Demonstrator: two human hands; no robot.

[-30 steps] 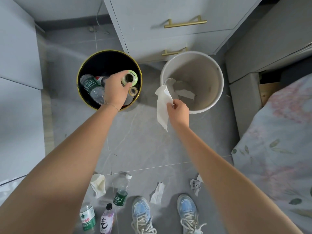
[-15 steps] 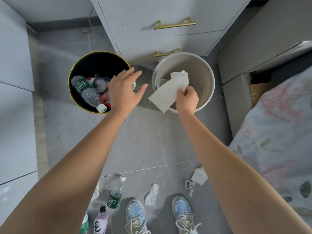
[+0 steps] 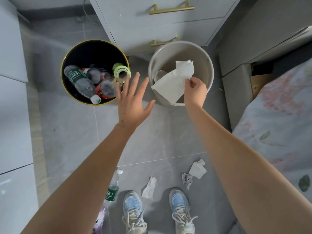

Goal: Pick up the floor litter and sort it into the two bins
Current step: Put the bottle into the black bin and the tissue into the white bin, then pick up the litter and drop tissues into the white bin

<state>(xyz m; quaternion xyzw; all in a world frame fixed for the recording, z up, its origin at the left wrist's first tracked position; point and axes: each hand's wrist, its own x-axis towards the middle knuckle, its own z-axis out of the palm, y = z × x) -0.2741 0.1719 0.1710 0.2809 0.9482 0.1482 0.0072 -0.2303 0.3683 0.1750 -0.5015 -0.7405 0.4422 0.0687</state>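
- A white tissue (image 3: 173,83) is pinched between the fingers of the right hand (image 3: 195,91); it spreads out to that hand's left, over the open mouth of the pale bin (image 3: 206,59).
- The left hand (image 3: 133,100) is spread flat with nothing in it, fingers apart, held between the two bins.
- Just left of its fingertips the black bin (image 3: 76,53) is seen, with bottles and a green tape roll (image 3: 120,70) inside.
- Below the wrists, a bottle (image 3: 113,188) and crumpled paper scraps (image 3: 149,187) are left on the floor near the shoes (image 3: 133,211).

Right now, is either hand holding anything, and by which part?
The right hand pinches a white paper towel by its right edge over the white bin. The left hand is open, holding nothing.
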